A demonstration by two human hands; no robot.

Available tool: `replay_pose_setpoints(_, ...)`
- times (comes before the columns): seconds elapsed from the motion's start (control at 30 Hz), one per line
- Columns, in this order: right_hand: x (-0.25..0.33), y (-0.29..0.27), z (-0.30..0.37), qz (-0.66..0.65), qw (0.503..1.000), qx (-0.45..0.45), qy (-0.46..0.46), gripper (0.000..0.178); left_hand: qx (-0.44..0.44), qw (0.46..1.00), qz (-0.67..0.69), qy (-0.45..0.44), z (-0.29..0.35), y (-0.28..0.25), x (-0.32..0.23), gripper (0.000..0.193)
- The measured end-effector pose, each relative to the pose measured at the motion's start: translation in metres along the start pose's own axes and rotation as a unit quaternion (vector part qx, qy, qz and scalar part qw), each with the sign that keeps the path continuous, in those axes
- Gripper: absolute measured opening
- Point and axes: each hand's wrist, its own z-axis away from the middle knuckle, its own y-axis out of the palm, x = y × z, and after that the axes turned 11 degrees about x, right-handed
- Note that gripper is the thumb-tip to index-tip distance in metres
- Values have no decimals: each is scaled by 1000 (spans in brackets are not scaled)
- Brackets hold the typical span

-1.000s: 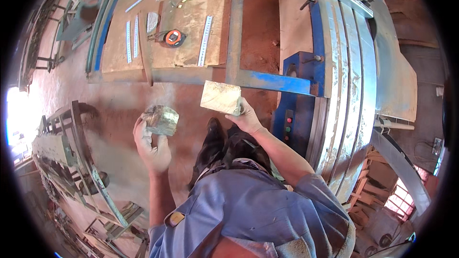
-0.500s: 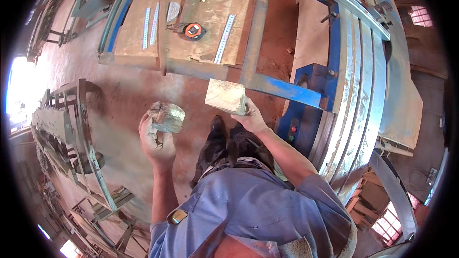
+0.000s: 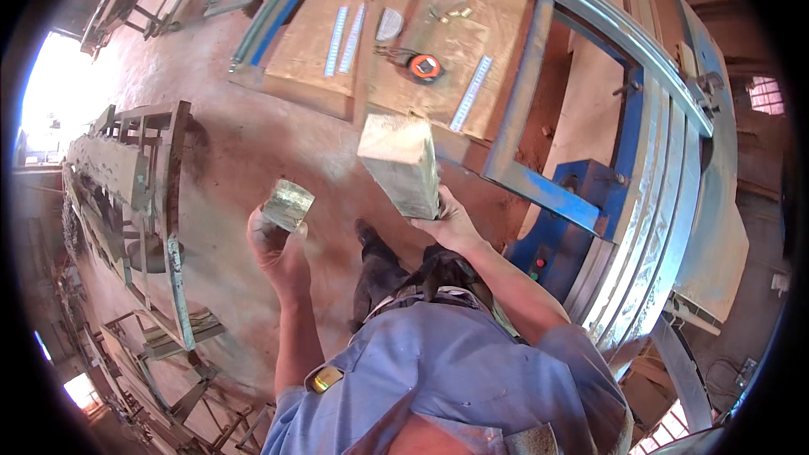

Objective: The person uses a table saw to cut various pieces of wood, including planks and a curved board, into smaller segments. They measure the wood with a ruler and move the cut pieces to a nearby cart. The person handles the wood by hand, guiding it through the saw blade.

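Note:
My left hand (image 3: pixel 282 251) is closed around a small wooden block (image 3: pixel 288 205), whose pale, squarish face points up. To its right, my right hand (image 3: pixel 451 223) grips a larger pale wooden block (image 3: pixel 399 164) at its lower end. That block is tilted, showing its top end and a long side. Both pieces are held in the air, apart from each other, in front of my body. The far end of the larger block comes close, in this view, to the front edge of the wooden tabletop (image 3: pixel 329 99).
On the tabletop lie an orange and black tape measure (image 3: pixel 425 67), several ruler strips (image 3: pixel 470 94) and a grey half-round piece (image 3: pixel 389 24). A blue metal frame (image 3: pixel 556 195) with silver rails (image 3: pixel 645 202) stands right. Wooden racks (image 3: pixel 173 177) are at left.
My right hand has tipped the larger block so its long side shows. The smaller block has turned in my left hand. The tabletop has shifted right in the view.

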Motion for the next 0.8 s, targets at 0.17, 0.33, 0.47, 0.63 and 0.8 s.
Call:
replay_pose_setpoints(0.17, 73, 68, -51, 68, 994, -58, -59, 63, -47, 998, 42, -17, -9, -73, 17, 57)
replay_pose_setpoints(0.33, 108, 114, -128, -63, 995, -23, 73, 70, -88, 991, 75, -71, -21, -153, 29, 56)
replay_pose_setpoints(0.47, 111, 165, -170, -444, 884, 127, 73, 67, -113, 986, 83, -90, -22, -212, 34, 56)
replay_pose_setpoints(0.63, 126, 212, -202, -409, 894, 177, 46, 68, -136, 981, 59, -127, -29, -255, 41, 55)
replay_pose_setpoints(0.8, 123, 222, -247, -494, 834, 238, 57, 57, -141, 975, 56, -160, -55, -262, 46, 54)
